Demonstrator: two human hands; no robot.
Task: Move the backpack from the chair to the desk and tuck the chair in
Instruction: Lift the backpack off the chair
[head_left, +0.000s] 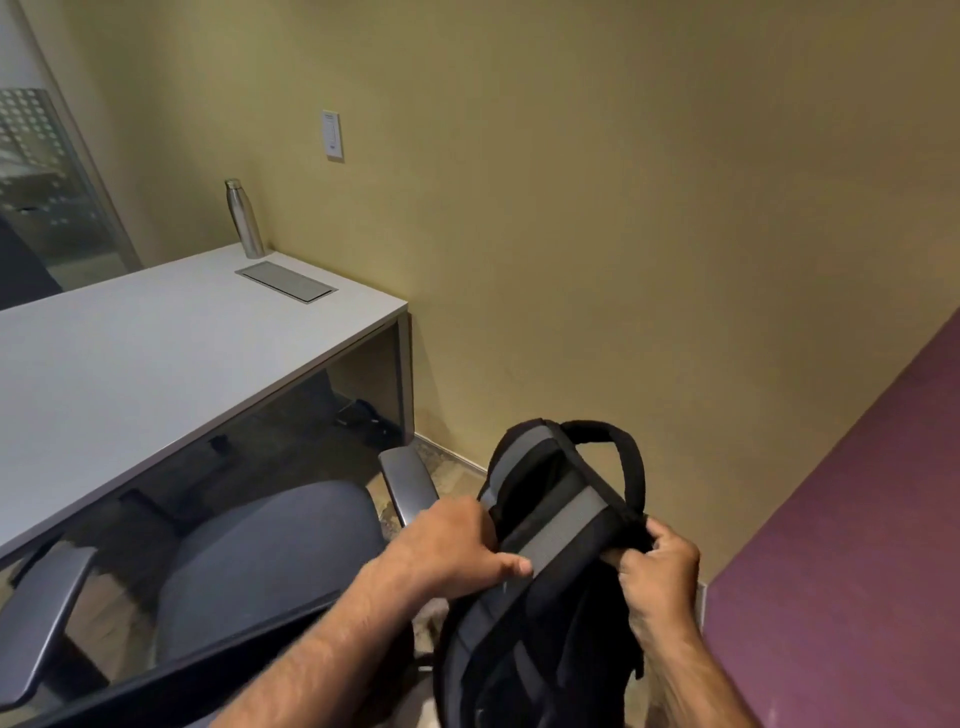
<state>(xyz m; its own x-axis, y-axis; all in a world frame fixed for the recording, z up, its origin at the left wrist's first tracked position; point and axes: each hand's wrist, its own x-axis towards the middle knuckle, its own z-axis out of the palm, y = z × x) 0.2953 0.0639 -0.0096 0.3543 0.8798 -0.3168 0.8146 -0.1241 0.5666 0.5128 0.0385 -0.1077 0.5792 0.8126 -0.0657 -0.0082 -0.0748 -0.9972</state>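
Backpack (545, 561) held off the chair (270, 551), to the right of its seat, upright, handle loop uppermost. Left hand (457, 545) clamped on the backpack's left top edge, fingers (511, 564) wrapped over the grey strap. Right hand (657, 571) closed on the right top corner; exact strap gripped unclear, probably a shoulder strap. Worktop (156, 374) to the left, bottle (244, 218) at its far corner.

desk (156, 358) top bare — bottle (244, 218) at far corner
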